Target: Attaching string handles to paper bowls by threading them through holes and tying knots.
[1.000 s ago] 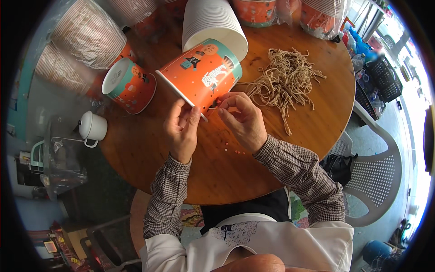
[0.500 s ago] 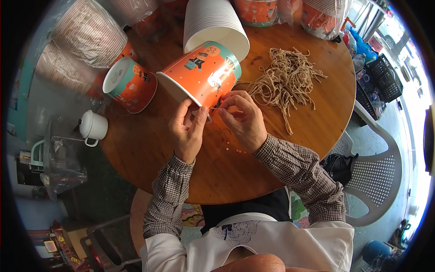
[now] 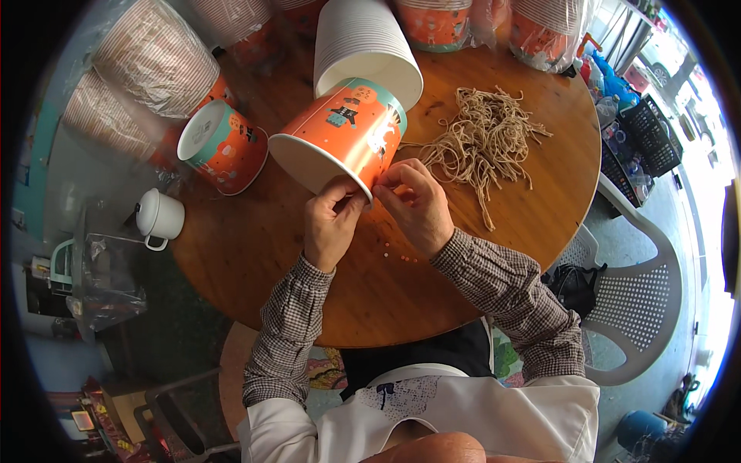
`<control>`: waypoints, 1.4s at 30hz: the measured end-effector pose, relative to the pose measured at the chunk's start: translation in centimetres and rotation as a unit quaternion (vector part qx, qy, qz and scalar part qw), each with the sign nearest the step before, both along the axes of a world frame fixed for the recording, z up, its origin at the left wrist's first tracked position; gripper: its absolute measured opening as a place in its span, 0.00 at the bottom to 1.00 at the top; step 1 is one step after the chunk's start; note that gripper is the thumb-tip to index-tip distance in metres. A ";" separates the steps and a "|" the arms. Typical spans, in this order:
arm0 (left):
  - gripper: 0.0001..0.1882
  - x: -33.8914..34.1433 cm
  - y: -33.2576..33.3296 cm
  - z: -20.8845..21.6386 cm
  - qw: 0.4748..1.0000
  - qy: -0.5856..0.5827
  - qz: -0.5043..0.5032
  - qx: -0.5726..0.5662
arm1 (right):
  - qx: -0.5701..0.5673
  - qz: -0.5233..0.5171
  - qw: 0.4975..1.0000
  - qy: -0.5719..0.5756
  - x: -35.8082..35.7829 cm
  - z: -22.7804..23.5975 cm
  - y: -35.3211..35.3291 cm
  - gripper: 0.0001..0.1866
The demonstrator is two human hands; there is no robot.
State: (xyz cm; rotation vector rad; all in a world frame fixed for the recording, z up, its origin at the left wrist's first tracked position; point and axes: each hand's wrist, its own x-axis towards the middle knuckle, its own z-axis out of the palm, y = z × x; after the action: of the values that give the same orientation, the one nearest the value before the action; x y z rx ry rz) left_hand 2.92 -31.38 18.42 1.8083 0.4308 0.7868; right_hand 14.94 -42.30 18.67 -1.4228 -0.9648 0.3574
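Over the table (image 3: 494, 262), the orange bucket (image 3: 328, 133) tilts just ahead of you, its axis slanting from mouth at lower left to base at upper right. Your left hand (image 3: 330, 231) is nearer the mouth, fingers bent at the rim; your right hand (image 3: 417, 207) bunches fingertips by the outer wall — whether either pinches anything, I can't tell.

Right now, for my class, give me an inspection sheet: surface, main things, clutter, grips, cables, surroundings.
Surface: round wooden table, small pinkish bits scattered.
Main things: tilted orange paper bucket; tangled twine beside it.
Clutter: nested white buckets; plastic-wrapped stacks.
Grips: left grip at the bucket's lower rim, right grip by its outer wall; anything pinched is hidden.
Cables: nothing seen.
Surroundings: perforated chair and black crates, right; white handled pot, left.
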 end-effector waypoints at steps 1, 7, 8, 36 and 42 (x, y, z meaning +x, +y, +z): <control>0.06 0.0 0.2 -0.3 1.000 0.002 0.010 0.002 | -0.015 0.014 1.000 -0.009 0.1 -0.1 -0.1 0.08; 0.09 0.6 1.3 -2.4 0.986 0.048 0.042 0.154 | -0.137 0.007 0.950 -0.280 5.0 -2.3 -0.9 0.06; 0.09 0.6 1.5 -2.8 0.984 0.070 0.042 0.157 | -0.201 -0.027 0.920 -0.334 6.8 -2.7 -1.1 0.06; 0.04 -0.4 0.8 -1.3 0.979 -0.025 -0.172 -0.106 | -0.199 0.154 0.949 -0.189 5.1 0.2 -3.0 0.16; 0.05 -0.2 -0.2 -1.1 0.967 -0.027 -0.228 -0.109 | -0.181 0.158 0.951 -0.193 3.2 0.7 -2.9 0.17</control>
State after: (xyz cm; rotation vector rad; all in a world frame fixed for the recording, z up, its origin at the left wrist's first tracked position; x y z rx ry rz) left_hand 2.75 -31.58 17.33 1.5899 0.0525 0.4447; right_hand 18.17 -45.20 19.37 -1.7103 -1.5153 0.5233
